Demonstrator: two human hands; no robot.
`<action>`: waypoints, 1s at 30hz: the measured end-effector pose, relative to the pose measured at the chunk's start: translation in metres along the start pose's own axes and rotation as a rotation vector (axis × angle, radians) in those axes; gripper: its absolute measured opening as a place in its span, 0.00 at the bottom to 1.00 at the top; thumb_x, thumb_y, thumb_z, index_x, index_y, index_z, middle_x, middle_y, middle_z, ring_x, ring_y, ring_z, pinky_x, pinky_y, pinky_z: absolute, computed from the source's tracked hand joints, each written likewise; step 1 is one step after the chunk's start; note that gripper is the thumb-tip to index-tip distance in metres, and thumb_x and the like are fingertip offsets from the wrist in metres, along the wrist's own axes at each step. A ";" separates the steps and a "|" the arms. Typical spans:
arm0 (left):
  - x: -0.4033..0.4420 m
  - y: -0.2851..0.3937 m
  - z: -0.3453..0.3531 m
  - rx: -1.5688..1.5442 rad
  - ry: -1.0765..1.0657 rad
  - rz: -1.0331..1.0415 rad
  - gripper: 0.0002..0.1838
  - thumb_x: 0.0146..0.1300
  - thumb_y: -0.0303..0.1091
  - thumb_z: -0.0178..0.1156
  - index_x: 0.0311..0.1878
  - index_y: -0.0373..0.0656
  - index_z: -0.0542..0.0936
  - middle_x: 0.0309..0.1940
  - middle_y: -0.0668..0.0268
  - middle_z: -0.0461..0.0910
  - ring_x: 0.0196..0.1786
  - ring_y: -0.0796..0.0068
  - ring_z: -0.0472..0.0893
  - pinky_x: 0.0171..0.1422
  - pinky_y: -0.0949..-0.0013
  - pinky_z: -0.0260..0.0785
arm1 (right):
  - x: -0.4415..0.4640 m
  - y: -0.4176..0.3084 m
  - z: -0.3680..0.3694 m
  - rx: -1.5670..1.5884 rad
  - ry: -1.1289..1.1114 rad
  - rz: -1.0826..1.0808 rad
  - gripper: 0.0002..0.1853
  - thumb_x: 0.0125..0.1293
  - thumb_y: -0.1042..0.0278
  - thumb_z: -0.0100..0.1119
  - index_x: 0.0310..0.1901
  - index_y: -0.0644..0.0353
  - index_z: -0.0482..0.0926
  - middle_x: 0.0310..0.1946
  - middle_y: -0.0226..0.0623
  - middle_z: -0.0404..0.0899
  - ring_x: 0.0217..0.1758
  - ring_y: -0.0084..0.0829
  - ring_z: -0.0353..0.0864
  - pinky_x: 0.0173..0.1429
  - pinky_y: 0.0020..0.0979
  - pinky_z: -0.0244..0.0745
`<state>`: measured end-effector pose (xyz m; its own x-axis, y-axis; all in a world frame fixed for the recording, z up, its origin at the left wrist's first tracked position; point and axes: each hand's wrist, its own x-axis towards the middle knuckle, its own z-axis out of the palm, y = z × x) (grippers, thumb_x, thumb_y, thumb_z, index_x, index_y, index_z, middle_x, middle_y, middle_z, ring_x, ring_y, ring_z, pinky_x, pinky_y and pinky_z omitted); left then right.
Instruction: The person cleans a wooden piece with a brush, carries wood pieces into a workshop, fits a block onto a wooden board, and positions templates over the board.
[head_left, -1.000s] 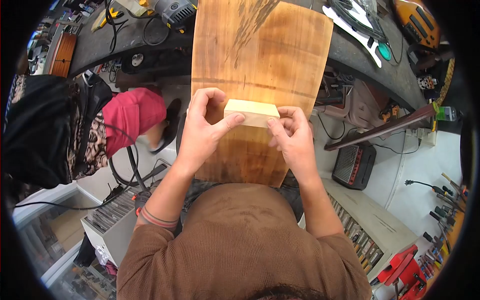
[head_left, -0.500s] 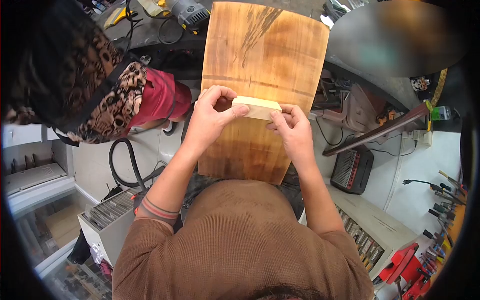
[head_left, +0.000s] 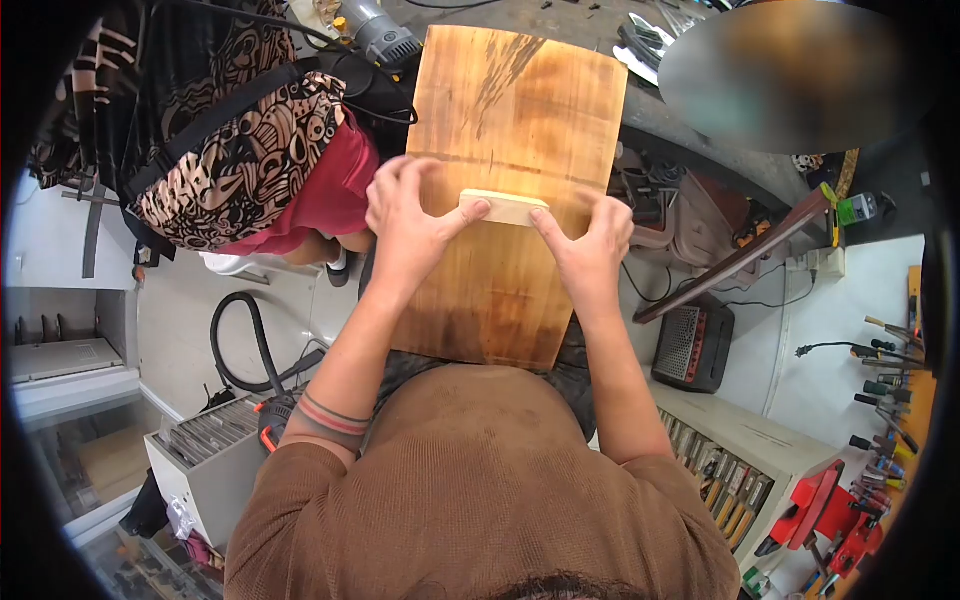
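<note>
A pale wooden block (head_left: 502, 208) lies crosswise on a wide wooden board (head_left: 488, 290). My left hand (head_left: 408, 210) is at the block's left end, its thumb tip touching the near face. At the right end, the thumb of my right hand (head_left: 588, 240) presses the same face. The fingers of both hands are lifted off the block and spread, some smeared by motion. The board has brown grain, a dark streaked patch near its far edge, and its near end by my lap.
Another person in a patterned apron (head_left: 245, 165) stands close at left. A power tool (head_left: 385, 35) rests on the dark bench beyond the board. To the right are a slanted wooden bar (head_left: 735, 255) and a speaker-like box (head_left: 688, 345). A black hose (head_left: 262, 340) loops over the floor at left.
My fingers have come away from the block and spread, leaving the thumbs against it. The block and board appear slightly further left. The other person has shifted closer to the board.
</note>
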<state>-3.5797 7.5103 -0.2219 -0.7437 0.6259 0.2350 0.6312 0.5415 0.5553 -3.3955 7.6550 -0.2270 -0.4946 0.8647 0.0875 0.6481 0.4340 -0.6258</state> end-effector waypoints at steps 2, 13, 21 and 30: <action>0.003 -0.010 0.004 -0.128 -0.098 -0.111 0.64 0.58 0.65 0.84 0.87 0.40 0.61 0.88 0.43 0.57 0.88 0.46 0.61 0.90 0.47 0.58 | -0.005 0.015 0.020 0.071 0.176 -0.006 0.62 0.62 0.36 0.85 0.83 0.73 0.62 0.86 0.63 0.58 0.88 0.51 0.60 0.87 0.47 0.64; 0.014 -0.018 -0.004 -0.763 -0.320 -0.188 0.82 0.46 0.62 0.91 0.91 0.33 0.46 0.83 0.31 0.60 0.88 0.38 0.61 0.91 0.45 0.56 | 0.005 0.027 0.012 0.678 -0.088 0.079 0.70 0.58 0.51 0.91 0.85 0.76 0.47 0.79 0.62 0.62 0.83 0.51 0.67 0.87 0.47 0.65; -0.016 0.051 -0.042 -0.733 -0.169 0.193 0.87 0.38 0.52 0.95 0.91 0.34 0.42 0.83 0.43 0.60 0.85 0.43 0.64 0.91 0.47 0.55 | -0.060 0.001 -0.101 0.645 0.117 -0.120 0.76 0.53 0.59 0.93 0.88 0.69 0.40 0.83 0.57 0.58 0.87 0.50 0.61 0.89 0.48 0.60; -0.064 0.019 0.071 -0.975 -0.025 0.616 0.99 0.31 0.63 0.97 0.90 0.37 0.29 0.90 0.49 0.46 0.90 0.49 0.56 0.93 0.45 0.48 | -0.115 0.092 -0.080 0.482 0.491 -0.505 0.76 0.57 0.44 0.90 0.90 0.64 0.38 0.88 0.54 0.51 0.92 0.47 0.52 0.92 0.50 0.52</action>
<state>-3.5043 7.5204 -0.2827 -0.3574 0.6502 0.6705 0.4390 -0.5167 0.7350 -3.2327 7.6159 -0.2321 -0.2784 0.6564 0.7012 0.0450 0.7382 -0.6731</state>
